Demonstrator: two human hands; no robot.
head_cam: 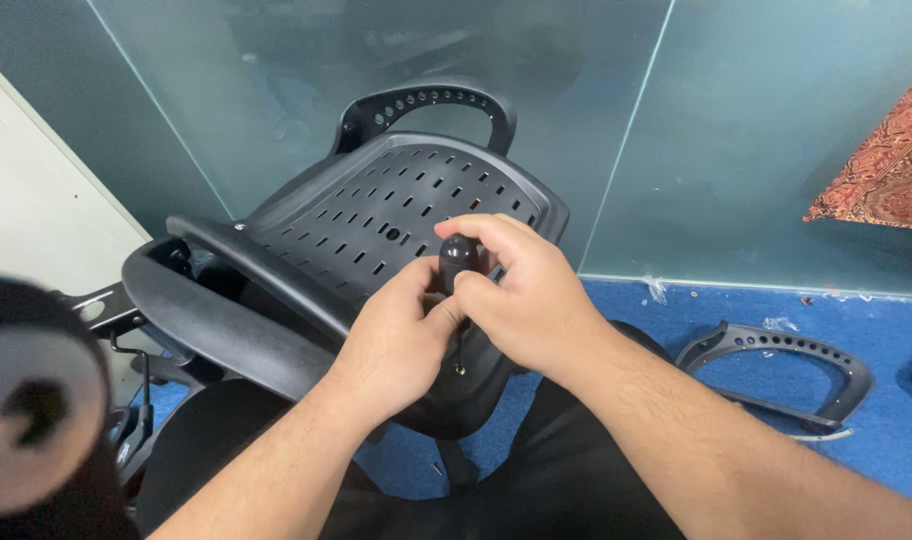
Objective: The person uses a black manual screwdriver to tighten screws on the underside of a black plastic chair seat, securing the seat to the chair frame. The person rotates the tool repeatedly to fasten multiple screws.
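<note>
Both my hands close on a black screwdriver handle [459, 257] standing upright over the perforated seat pan [396, 205]: left hand [401, 335] pinches its lower end, right hand [524, 290] wraps the top. One armrest [426, 100] is mounted at the pan's far edge. A second armrest [776, 362] lies loose on the blue carpet [876, 440], right of the pan, unfitted.

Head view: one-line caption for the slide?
Both hands, left hand and right hand, grip a black screwdriver handle over a perforated black chair seat pan; spare armrest on blue carpet.

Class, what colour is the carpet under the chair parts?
Blue carpet, seen best in the head view, at lower right.
</note>
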